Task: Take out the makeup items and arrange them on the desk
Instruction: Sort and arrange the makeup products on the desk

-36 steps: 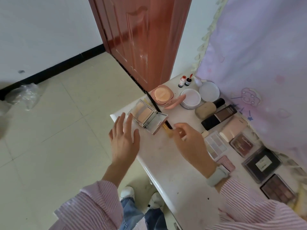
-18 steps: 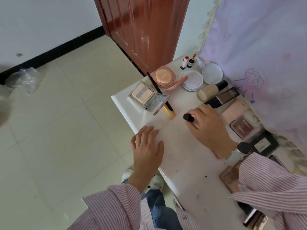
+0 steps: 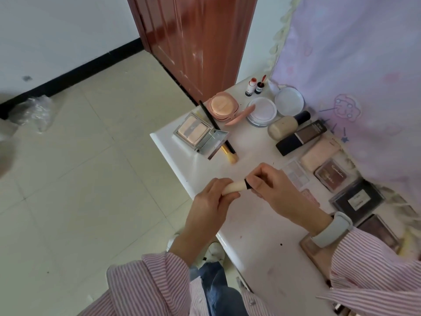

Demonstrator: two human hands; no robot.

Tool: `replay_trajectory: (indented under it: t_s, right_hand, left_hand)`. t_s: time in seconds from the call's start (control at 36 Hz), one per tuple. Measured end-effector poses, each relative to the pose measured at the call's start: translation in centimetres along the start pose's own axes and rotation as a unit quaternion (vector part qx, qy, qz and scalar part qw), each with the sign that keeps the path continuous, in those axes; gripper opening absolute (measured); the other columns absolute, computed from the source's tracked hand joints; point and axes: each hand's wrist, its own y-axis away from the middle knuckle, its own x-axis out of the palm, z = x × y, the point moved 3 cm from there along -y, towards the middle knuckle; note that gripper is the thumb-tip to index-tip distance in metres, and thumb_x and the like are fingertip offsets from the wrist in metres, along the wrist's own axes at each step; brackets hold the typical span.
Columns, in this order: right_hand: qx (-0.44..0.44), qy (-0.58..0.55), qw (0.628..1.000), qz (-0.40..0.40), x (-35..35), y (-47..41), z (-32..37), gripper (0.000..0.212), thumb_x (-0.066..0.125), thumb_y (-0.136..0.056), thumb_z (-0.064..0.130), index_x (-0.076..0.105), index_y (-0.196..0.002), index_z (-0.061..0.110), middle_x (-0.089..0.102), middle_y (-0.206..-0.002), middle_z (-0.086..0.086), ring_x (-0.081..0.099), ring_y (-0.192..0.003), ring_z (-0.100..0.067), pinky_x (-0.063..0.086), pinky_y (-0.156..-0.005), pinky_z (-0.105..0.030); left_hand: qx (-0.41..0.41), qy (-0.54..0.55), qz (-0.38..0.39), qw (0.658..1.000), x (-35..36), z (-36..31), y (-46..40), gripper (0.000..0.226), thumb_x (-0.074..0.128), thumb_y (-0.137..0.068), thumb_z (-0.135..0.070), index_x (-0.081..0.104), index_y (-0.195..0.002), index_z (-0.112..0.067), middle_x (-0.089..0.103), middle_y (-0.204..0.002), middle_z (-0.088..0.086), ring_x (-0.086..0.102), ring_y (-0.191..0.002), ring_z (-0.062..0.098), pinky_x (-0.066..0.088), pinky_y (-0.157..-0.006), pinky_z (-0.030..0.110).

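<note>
Both hands hold a small cream-coloured makeup tube (image 3: pixel 235 186) with a black cap above the white desk (image 3: pixel 257 226). My left hand (image 3: pixel 210 202) grips its cream body. My right hand (image 3: pixel 276 191) pinches the black cap end. Behind them lie an open silver compact (image 3: pixel 199 135), a black-handled brush (image 3: pixel 219 133), a pink cushion compact (image 3: pixel 224 106), a round powder jar (image 3: pixel 262 111) with its lid (image 3: pixel 288 101), two foundation bottles (image 3: pixel 288 125) and several eyeshadow palettes (image 3: pixel 330 176) along the right.
Two tiny red-capped bottles (image 3: pixel 255 86) stand at the desk's far corner. A lilac curtain (image 3: pixel 355 65) hangs along the right edge. A brown door (image 3: pixel 196 42) is behind the desk. Tiled floor (image 3: pixel 79 179) and a crumpled plastic bag (image 3: pixel 32 112) lie left.
My left hand left the desk edge and came up to grip the tube's cream body. My right hand lifted the tube off the desk toward the left hand.
</note>
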Motion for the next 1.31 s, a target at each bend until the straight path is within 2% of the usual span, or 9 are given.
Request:
replay_trajectory:
  t_s: [0.17,0.33,0.42,0.56,0.69,0.78,0.86,0.97,1.31]
  right_hand:
    - [-0.109,0.121,0.986,0.019,-1.2,0.4,0.6,0.024,0.053,-0.091,0.011,0.043,-0.090,0.032,0.053,-0.084,0.007,0.052,-0.075,-0.006,0.044,-0.068,-0.018]
    - [-0.010,0.121,0.992,-0.015,-2.7,-0.2,0.3,0.021,0.042,-0.092,0.038,0.052,-0.102,0.022,0.055,-0.074,0.005,0.051,-0.063,-0.006,0.040,-0.060,-0.017]
    - [-0.043,0.159,0.984,-0.070,-3.2,-0.2,0.4,0.019,0.045,-0.095,0.026,0.056,-0.098,0.011,0.050,-0.066,0.005,0.049,-0.057,-0.003,0.040,-0.055,-0.013]
    - [-0.037,0.115,0.993,0.013,-4.2,-0.1,0.1,0.035,0.053,-0.089,0.012,0.042,-0.118,0.030,0.047,-0.100,0.012,0.050,-0.076,-0.001,0.043,-0.064,-0.014]
    - [0.031,0.174,0.984,-0.012,-5.2,-0.7,-0.5,0.027,0.039,-0.096,0.036,0.056,-0.087,0.016,0.060,-0.063,0.003,0.048,-0.048,-0.002,0.036,-0.054,-0.013]
    - [-0.001,0.140,0.990,-0.015,-5.4,-0.3,-0.5,0.005,0.046,-0.094,0.018,0.048,-0.098,0.020,0.051,-0.079,0.008,0.047,-0.062,-0.007,0.041,-0.057,-0.017]
    - [0.017,0.095,0.995,0.018,-5.6,-0.3,-0.8,0.021,0.049,-0.093,0.017,0.040,-0.108,0.028,0.049,-0.094,0.009,0.047,-0.065,-0.009,0.043,-0.060,-0.023]
    - [0.040,0.100,0.994,0.012,-5.8,-1.0,-1.1,0.017,0.039,-0.096,0.031,0.051,-0.088,0.021,0.055,-0.061,0.003,0.045,-0.046,0.000,0.037,-0.053,-0.021]
    - [0.018,0.190,0.981,0.045,-8.7,-0.5,-1.7,0.015,0.045,-0.095,0.016,0.043,-0.101,0.030,0.051,-0.083,0.005,0.047,-0.065,-0.007,0.041,-0.062,-0.018]
  left_hand:
    - [-0.084,0.071,0.048,0.993,1.0,0.1,-0.4,0.023,0.057,-0.089,-0.025,0.064,-0.103,-0.008,0.049,-0.070,-0.022,0.050,-0.064,-0.008,0.035,-0.059,0.005]
    - [-0.061,0.044,0.054,0.996,2.0,-0.5,-1.1,0.037,0.048,-0.088,-0.044,0.061,-0.107,-0.015,0.051,-0.081,-0.021,0.050,-0.067,0.001,0.039,-0.062,0.011]
    - [-0.049,0.014,0.053,0.997,2.6,-1.1,-1.4,0.043,0.040,-0.087,-0.048,0.060,-0.108,-0.016,0.052,-0.086,-0.018,0.047,-0.065,0.005,0.040,-0.059,0.018]
    - [-0.051,-0.019,0.036,0.998,3.0,-1.4,-1.8,0.045,0.038,-0.088,-0.048,0.060,-0.110,-0.016,0.055,-0.084,-0.015,0.046,-0.062,0.006,0.035,-0.055,0.014]
    - [-0.033,-0.052,0.038,0.997,3.5,-1.9,-2.0,0.039,0.041,-0.088,-0.045,0.061,-0.106,-0.017,0.065,-0.088,-0.005,0.046,-0.058,0.004,0.035,-0.051,0.012]
    - [-0.042,-0.058,0.032,0.997,3.6,-1.8,-2.3,0.039,0.040,-0.088,-0.046,0.061,-0.106,-0.017,0.065,-0.087,-0.006,0.045,-0.057,0.004,0.036,-0.050,0.013]
    - [-0.049,-0.065,0.025,0.996,3.7,-1.6,-2.6,0.041,0.039,-0.088,-0.047,0.061,-0.107,-0.018,0.064,-0.087,-0.006,0.045,-0.058,0.004,0.038,-0.051,0.017]
    - [-0.048,-0.067,0.044,0.996,4.0,-1.9,-3.0,0.037,0.047,-0.089,-0.044,0.061,-0.109,-0.017,0.062,-0.089,-0.007,0.044,-0.059,0.004,0.032,-0.054,0.011]
    - [-0.082,-0.016,0.089,0.993,4.7,-1.2,-3.1,0.024,0.053,-0.093,-0.028,0.060,-0.112,-0.016,0.052,-0.089,-0.012,0.047,-0.069,0.001,0.033,-0.061,0.013]
